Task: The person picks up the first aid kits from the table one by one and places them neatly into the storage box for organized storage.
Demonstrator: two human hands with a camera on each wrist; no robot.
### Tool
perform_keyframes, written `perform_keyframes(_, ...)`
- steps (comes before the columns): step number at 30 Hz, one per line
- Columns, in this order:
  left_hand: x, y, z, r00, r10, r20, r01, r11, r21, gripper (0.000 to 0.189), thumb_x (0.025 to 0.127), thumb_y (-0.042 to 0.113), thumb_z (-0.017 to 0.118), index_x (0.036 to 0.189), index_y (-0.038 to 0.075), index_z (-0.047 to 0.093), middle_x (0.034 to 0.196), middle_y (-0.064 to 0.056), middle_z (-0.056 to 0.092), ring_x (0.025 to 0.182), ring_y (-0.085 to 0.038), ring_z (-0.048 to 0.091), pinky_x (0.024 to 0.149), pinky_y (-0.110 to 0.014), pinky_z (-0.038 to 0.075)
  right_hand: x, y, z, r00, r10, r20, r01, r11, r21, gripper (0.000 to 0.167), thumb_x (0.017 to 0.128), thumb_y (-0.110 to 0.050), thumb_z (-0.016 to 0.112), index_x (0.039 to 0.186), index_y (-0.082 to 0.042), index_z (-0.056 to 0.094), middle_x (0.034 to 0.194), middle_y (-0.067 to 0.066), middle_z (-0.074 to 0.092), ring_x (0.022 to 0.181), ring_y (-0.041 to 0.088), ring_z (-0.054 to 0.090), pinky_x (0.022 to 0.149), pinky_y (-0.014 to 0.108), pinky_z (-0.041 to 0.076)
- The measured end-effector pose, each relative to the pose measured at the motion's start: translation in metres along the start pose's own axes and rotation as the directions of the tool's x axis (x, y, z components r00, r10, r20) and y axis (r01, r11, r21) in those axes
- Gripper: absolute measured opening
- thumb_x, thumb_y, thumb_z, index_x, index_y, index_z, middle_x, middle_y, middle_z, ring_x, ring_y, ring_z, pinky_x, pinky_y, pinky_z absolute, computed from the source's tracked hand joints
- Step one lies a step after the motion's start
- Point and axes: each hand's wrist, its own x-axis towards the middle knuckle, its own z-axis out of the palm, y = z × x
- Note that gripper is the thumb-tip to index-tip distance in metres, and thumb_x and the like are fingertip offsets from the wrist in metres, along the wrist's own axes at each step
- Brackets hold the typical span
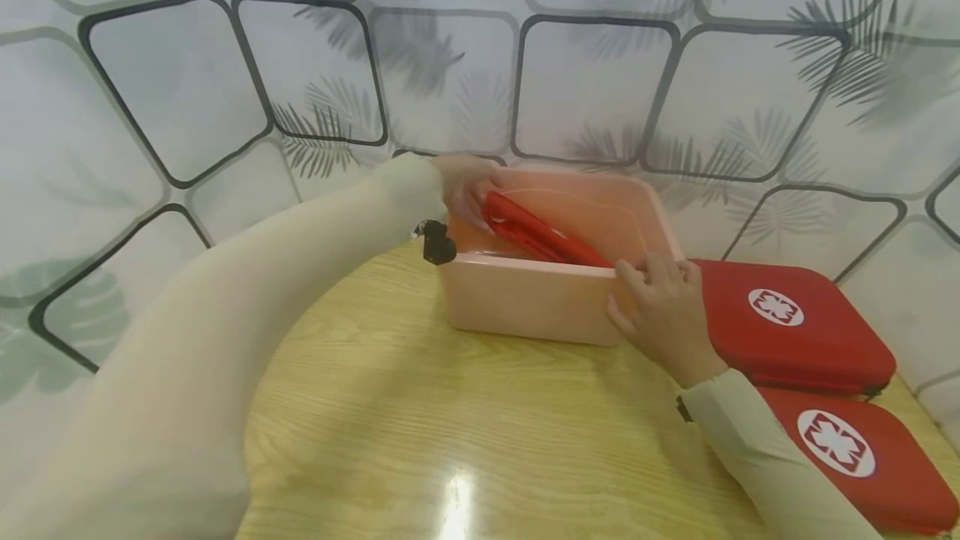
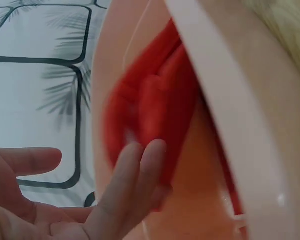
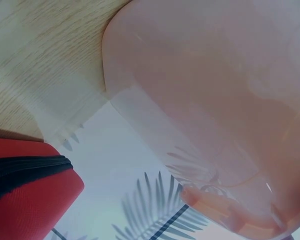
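Note:
A pink plastic bin (image 1: 532, 297) stands on the table against the patterned backdrop. Inside it, a glossy red item (image 1: 536, 232) leans at a slant, looking soft and folded in the left wrist view; its kind does not show. My left hand (image 1: 472, 182) reaches over the bin's left end. From the left wrist view, its fingers (image 2: 121, 182) are nearly straight against the red item's end, thumb held apart. At the front right corner, my right hand (image 1: 663, 315) grips the bin's rim, fingers hooked over it. More red shows low in the bin in the left wrist view.
Two red zip cases with white cross emblems lie right of the bin: one farther back (image 1: 795, 348), one nearer (image 1: 892, 473) beside my right forearm. The wooden table (image 1: 420, 407) extends in front of the bin. A patterned backdrop (image 1: 450, 90) rises close behind.

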Motion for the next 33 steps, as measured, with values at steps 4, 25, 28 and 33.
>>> perform_keyframes(4,-0.014,0.012,-0.002,0.998,0.035,-0.045,-0.032,0.997,0.066,0.058,0.095,0.02,0.049,0.147,0.018,0.023,0.154,-0.009,0.023,0.135,-0.037,0.036,0.096,-0.045,0.047,0.0,0.0,0.0,1.0,0.007,0.013,-0.007,1.0,0.006,0.028,0.076,-0.027,0.055,0.094,-0.005,0.053,0.08,0.016,0.049,0.076,0.032,0.049,0.07,0.053,0.035)
perform_keyframes(25,-0.051,-0.005,-0.01,0.636,0.705,0.315,-0.606,0.203,0.769,0.032,0.092,0.015,0.049,0.122,0.005,0.057,0.125,-0.013,0.059,0.11,-0.027,0.057,0.097,-0.037,0.044,-0.002,0.0,-0.001,1.0,0.015,0.024,-0.015,1.0,-0.013,0.03,0.074,-0.024,0.06,0.096,-0.005,0.052,0.081,0.017,0.05,0.077,0.033,0.05,0.07,0.054,0.037)
perform_keyframes(28,-0.06,-0.012,-0.017,0.513,0.79,0.336,-0.626,0.076,0.776,0.026,0.091,0.013,0.051,0.114,0.006,0.06,0.116,-0.012,0.064,0.106,-0.024,0.059,0.095,-0.036,0.045,-0.002,0.0,-0.001,1.0,0.017,0.024,-0.017,1.0,-0.014,0.03,0.074,-0.024,0.06,0.097,-0.006,0.053,0.081,0.017,0.05,0.077,0.033,0.05,0.07,0.054,0.037)
perform_keyframes(33,-0.061,-0.041,-0.033,0.307,0.834,0.458,-0.565,-0.228,0.793,0.017,0.091,0.014,0.054,0.103,0.007,0.065,0.103,-0.008,0.067,0.095,-0.022,0.061,0.087,-0.035,0.048,-0.001,0.0,-0.001,1.0,0.004,0.003,-0.004,1.0,-0.002,0.029,0.074,-0.023,0.059,0.096,-0.005,0.054,0.079,0.016,0.051,0.074,0.032,0.051,0.071,0.053,0.037)
